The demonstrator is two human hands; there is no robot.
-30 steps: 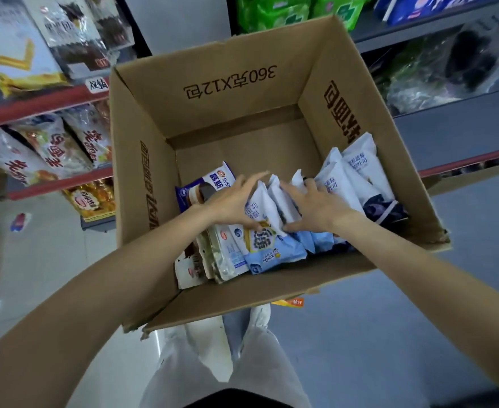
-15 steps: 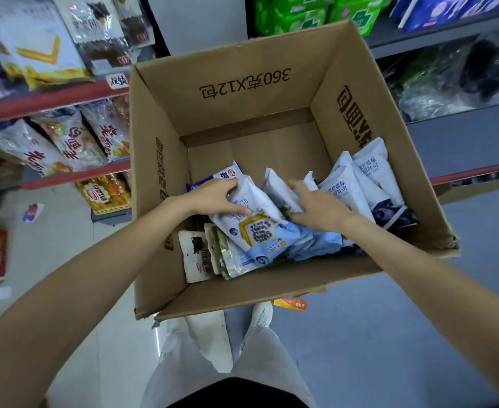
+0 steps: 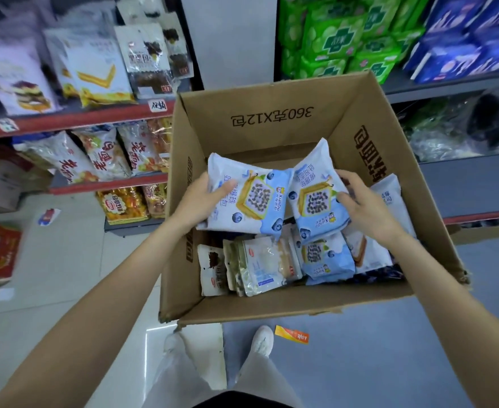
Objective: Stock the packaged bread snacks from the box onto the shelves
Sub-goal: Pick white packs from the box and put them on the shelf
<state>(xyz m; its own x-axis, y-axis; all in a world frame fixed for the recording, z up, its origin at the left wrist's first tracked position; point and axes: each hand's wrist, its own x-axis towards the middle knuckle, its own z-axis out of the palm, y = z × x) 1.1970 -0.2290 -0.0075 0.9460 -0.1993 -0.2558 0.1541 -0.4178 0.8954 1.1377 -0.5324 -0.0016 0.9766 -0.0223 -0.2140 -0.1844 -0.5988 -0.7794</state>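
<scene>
Two hands over box [image 3: 272, 125], left hand [image 3: 201, 201] gripping blue packet [image 3: 242, 198], right hand [image 3: 366, 207] gripping another [image 3: 316, 189]

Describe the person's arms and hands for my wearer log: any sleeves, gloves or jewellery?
Both forearms are bare up to the frame's edge, with no sleeves in view. The left hand and right hand wear no gloves, and no rings, watch or bracelets show.

box [image 3: 272, 122] far half bare, near half packed with packets [image 3: 267, 265]

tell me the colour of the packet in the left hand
Light blue and white packet, with a blueberry bread picture; head view.
</scene>
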